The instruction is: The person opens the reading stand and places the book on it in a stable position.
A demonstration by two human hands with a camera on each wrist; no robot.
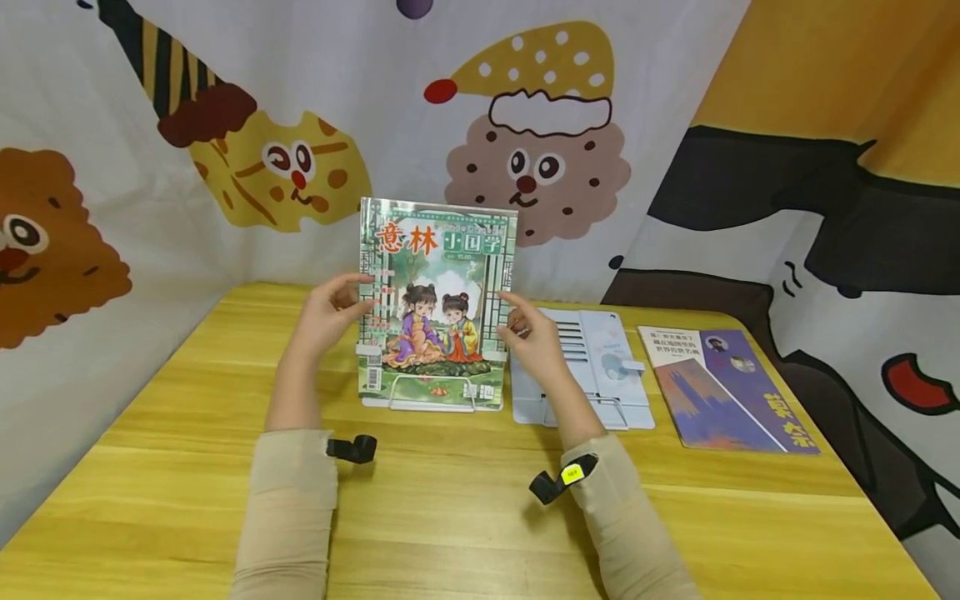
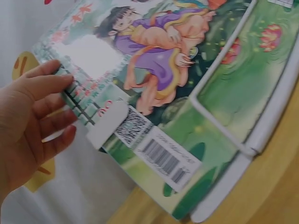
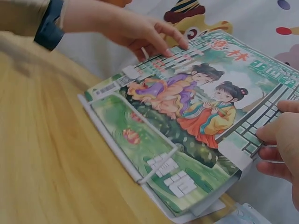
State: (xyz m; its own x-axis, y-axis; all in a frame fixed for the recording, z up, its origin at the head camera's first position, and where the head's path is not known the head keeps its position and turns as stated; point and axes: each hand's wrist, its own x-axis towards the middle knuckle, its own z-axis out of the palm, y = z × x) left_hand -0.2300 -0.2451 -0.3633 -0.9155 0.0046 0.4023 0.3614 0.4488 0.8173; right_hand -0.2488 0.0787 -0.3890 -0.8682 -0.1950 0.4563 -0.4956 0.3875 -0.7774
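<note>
A children's magazine [image 1: 435, 283] with two cartoon figures on its cover leans upright on a white book stand [image 1: 375, 403]. A wire holder [image 1: 432, 407] crosses its lower front, and small white side clips [image 2: 110, 123] lap over its edges. At the left edge my left hand [image 1: 330, 308] touches the cover with thumb and index fingertip, its other fingers bent loosely beside the edge. My right hand [image 1: 534, 333] mirrors it at the right edge. In the right wrist view, the right thumb lies at the cover's edge and lower fingers show just past it.
Right of the magazine lies a second pale stand [image 1: 622, 367], partly behind my right forearm. Farther right a purple and white book [image 1: 735, 392] lies flat on the wooden table [image 1: 450, 508]. A curtain [image 1: 405, 100] with cartoon prints hangs behind the table.
</note>
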